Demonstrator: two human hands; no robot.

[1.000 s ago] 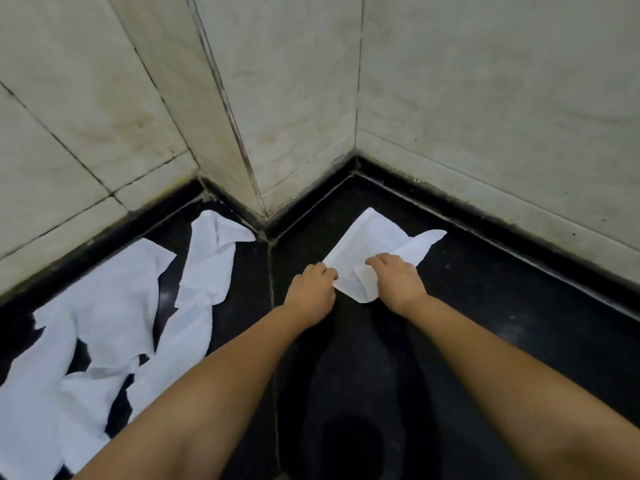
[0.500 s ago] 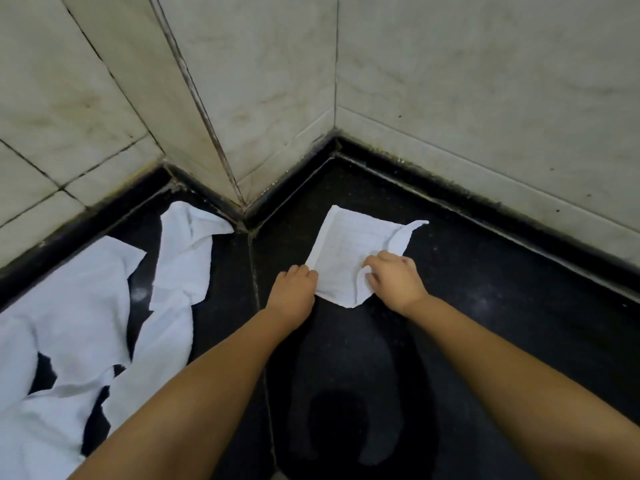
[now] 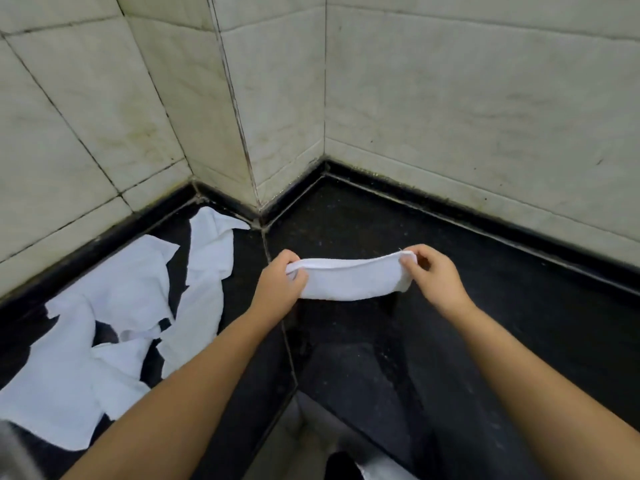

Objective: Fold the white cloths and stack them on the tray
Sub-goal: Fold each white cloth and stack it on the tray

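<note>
A small white cloth (image 3: 349, 280) hangs doubled over between my two hands, lifted a little above the black counter (image 3: 519, 306). My left hand (image 3: 278, 284) pinches its left end and my right hand (image 3: 431, 275) pinches its right end, with the top edges held together. Several loose white cloths (image 3: 114, 306) lie spread and crumpled on the counter to the left. No tray is in view.
Pale marble walls (image 3: 450, 98) close off the counter at the back and form an inside corner behind the held cloth. The counter's front edge (image 3: 287, 407) runs below my forearms. A grey metal rim (image 3: 14, 455) shows at the bottom left corner.
The cloth was lying flat on the counter with both hands pressing its near edge. Now it is folded over and raised between my hands, which have moved apart.
</note>
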